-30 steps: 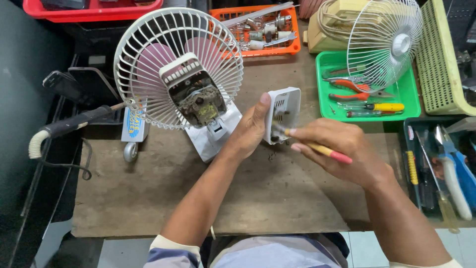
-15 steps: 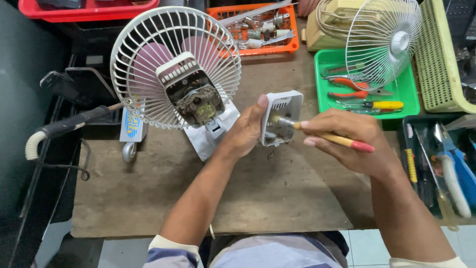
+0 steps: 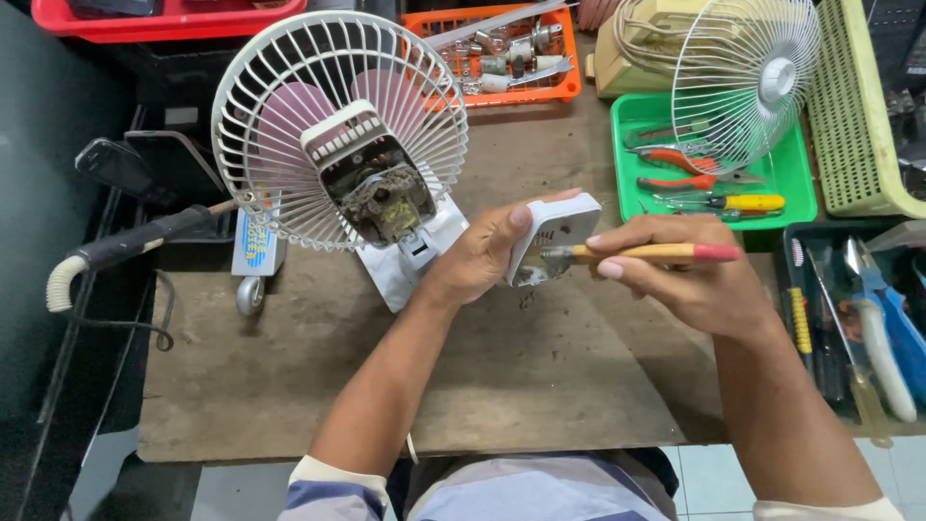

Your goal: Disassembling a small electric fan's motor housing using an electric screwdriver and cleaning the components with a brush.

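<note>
Since a second ago the brush (image 3: 644, 254) has tilted level, its bristles brushing the white cover (image 3: 557, 234) gripped in the left hand (image 3: 479, 259), right hand (image 3: 687, 275) closed around the handle, above the worktop (image 3: 540, 376), so cleaning continues.

Two bare forearms in view, uncovered from wrist to above elbow. Left hand (image 3: 482, 256) and right hand (image 3: 690, 280) bare: no gloves, rings, watch or wristband visible. Fingernails short, unpainted. Short sleeves at near edge: left sleeve (image 3: 333, 492) striped, cream band at cuff, then dark blue and grey-lilac bands. Right sleeve (image 3: 830, 509) shows only cream cuff edge. Shirt front (image 3: 540, 494) between arms in grey-lilac, dark blue band at upper edge.
</note>
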